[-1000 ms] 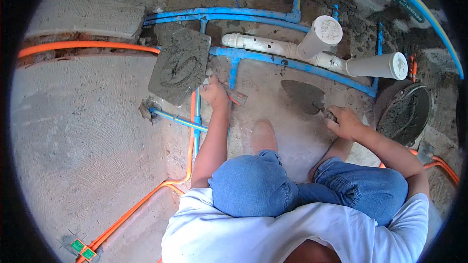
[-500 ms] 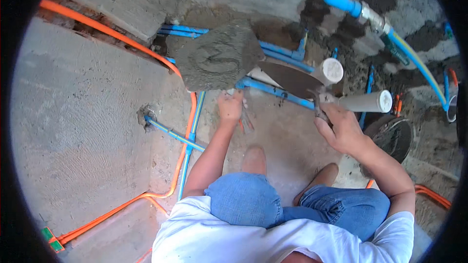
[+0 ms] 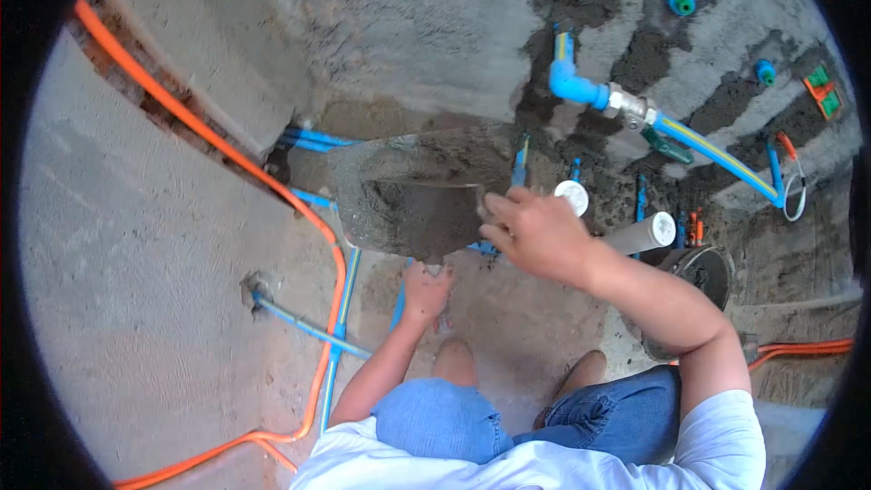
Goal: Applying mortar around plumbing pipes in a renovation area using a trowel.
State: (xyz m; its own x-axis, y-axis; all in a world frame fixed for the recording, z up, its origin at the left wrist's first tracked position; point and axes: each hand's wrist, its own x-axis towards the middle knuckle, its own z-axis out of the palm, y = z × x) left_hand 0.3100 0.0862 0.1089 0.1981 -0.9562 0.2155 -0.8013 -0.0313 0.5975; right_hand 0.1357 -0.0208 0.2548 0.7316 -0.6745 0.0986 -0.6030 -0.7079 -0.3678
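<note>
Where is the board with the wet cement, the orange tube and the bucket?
mortar board (image 3: 408, 195), head view, on its wet grey top.
orange tube (image 3: 231, 156), head view, on the stretch along the floor groove.
bucket (image 3: 712, 263), head view, on its dark rim.

We saw a rough grey concrete floor (image 3: 145, 245). A long orange tube (image 3: 337, 263) ran across it and bent near our knees. Thin blue pipes (image 3: 308, 331) lay beside the orange one. White pipes (image 3: 640, 236) with round ends lay further right, close to a round black bucket (image 3: 703, 272). Another orange tube (image 3: 803, 347) lay at the far right.
</note>
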